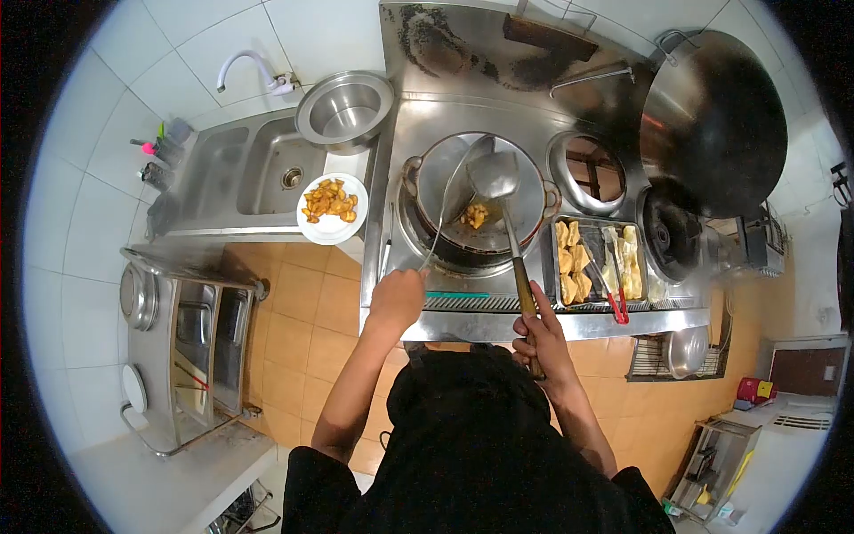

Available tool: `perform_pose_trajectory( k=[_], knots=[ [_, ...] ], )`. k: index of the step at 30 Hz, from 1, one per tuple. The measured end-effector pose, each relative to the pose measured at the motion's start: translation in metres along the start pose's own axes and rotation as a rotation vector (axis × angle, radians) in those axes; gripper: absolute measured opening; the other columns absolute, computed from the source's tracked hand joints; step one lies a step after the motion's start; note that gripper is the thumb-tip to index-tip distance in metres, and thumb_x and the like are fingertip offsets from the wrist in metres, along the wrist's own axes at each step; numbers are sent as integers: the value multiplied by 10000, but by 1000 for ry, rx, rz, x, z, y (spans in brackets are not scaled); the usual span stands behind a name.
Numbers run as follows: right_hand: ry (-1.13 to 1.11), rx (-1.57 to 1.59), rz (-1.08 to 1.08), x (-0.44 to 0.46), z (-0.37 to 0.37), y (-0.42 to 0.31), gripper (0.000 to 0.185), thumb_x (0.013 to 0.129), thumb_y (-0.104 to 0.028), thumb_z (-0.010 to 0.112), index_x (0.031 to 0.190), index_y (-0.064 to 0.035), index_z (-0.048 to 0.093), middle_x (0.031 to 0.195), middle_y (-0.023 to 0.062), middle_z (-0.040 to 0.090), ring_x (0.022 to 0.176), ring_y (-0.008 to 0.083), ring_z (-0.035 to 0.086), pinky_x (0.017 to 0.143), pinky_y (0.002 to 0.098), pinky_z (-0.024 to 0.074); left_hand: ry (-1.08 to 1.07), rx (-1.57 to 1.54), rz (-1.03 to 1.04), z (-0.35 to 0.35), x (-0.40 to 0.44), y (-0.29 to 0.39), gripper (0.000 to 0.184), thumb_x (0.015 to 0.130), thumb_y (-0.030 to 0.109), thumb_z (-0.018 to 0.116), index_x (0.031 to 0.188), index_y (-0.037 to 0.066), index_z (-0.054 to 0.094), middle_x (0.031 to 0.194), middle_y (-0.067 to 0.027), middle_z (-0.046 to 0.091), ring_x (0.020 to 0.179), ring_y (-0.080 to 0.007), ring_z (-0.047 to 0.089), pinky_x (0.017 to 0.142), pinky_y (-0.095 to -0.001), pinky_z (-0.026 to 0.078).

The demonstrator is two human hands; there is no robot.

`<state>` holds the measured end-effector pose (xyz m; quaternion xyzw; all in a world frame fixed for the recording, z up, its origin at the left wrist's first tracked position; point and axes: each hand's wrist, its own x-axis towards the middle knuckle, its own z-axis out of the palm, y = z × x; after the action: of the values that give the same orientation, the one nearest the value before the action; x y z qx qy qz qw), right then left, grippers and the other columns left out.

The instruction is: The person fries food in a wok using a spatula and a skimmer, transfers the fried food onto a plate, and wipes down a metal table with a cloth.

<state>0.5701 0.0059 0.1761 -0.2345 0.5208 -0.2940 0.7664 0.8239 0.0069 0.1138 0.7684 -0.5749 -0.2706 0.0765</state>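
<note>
Curled around the thin handle of a round metal scoop (459,191) is the left hand (398,299), and the right hand (543,334) is wrapped around the brown handle of a flat metal spatula (494,175). Both tools reach over a big round metal pan (434,173) with two small side handles; I can't tell if they touch. Small golden food bits (476,215) sit low in the pan, which stands near the left edge of the shiny steel worktop (498,113). To its right, by the front edge, is a dark rectangular tray (591,238) of fried pieces with red-handled tongs (618,305). Past the left edge, a round white plate (330,233) holds golden chunks (328,200) at the sink's front right corner.
</note>
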Motion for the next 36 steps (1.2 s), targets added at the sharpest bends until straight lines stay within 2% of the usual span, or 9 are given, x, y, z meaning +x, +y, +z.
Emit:
perform_pose_trajectory(
  k=[6, 8, 9, 12, 14, 15, 18, 26, 36],
  knots=[
    [49, -580, -372, 42, -63, 10, 670, 941, -16, 544, 1532, -214, 299, 793, -8, 493, 482, 43, 392, 408, 209, 329, 21, -9, -3, -17, -2, 4, 459, 1026, 322, 430, 896, -44, 674, 908, -300, 659, 907, -455, 650, 814, -528, 506],
    [113, -791, -453, 61, -100, 10, 696, 888, 16, 618, 1511, -108, 333, 1244, 117, 560, 939, 180, 576, 799, 281, 502, 69, 25, 41, -17, -2, 0, 460, 1025, 316, 435, 867, -39, 681, 875, -296, 664, 874, -458, 656, 788, -525, 515],
    [87, -800, -457, 63, -112, 4, 706, 878, 19, 639, 1506, -85, 333, 1418, 138, 465, 1134, 215, 518, 953, 302, 451, 73, 33, 38, -20, -2, 0, 460, 1025, 316, 435, 867, -39, 681, 875, -296, 664, 874, -458, 656, 788, -525, 515],
    [104, -900, -142, 32, -104, -56, 660, 905, -5, 593, 1507, -81, 333, 1341, 140, 531, 1104, 210, 534, 931, 287, 462, 102, 23, 75, -25, 3, -1, 470, 1017, 306, 450, 789, -43, 667, 793, -316, 643, 788, -486, 643, 705, -549, 506],
    [-45, -1107, -404, 52, -148, -76, 651, 903, -7, 577, 1505, -85, 343, 1308, 140, 557, 997, 184, 561, 858, 273, 480, 106, 80, 139, -28, 11, -5, 474, 1014, 303, 453, 772, -42, 669, 784, -307, 647, 769, -472, 652, 686, -546, 509],
    [-12, -1222, -304, 41, -136, -103, 644, 893, -13, 578, 1496, -71, 360, 1327, 139, 548, 864, 145, 555, 763, 263, 483, 106, 83, 141, -32, 14, -5, 474, 1014, 303, 453, 772, -42, 669, 784, -307, 647, 769, -472, 652, 686, -546, 509],
    [-102, -1285, -181, 44, -126, -160, 681, 894, -40, 571, 1517, -200, 349, 824, 13, 572, 576, 83, 493, 484, 233, 414, 71, 210, 163, -44, 24, -2, 474, 1007, 312, 464, 774, -43, 673, 774, -293, 654, 750, -453, 664, 675, -534, 519],
    [-284, -1554, -114, 78, -109, -247, 665, 881, -97, 619, 1497, -140, 372, 734, 39, 589, 579, 116, 528, 509, 265, 431, -4, 294, 36, -67, 18, 21, 394, 992, 320, 494, 921, 12, 729, 920, -214, 707, 905, -374, 690, 804, -461, 542],
    [-312, -1671, -245, 104, -124, -246, 675, 836, -94, 628, 1477, -161, 428, 856, 78, 629, 594, 114, 526, 530, 290, 453, 135, 149, 51, -28, -6, 12, 445, 997, 339, 474, 827, -7, 699, 842, -238, 691, 816, -409, 684, 726, -509, 540]
  ],
)
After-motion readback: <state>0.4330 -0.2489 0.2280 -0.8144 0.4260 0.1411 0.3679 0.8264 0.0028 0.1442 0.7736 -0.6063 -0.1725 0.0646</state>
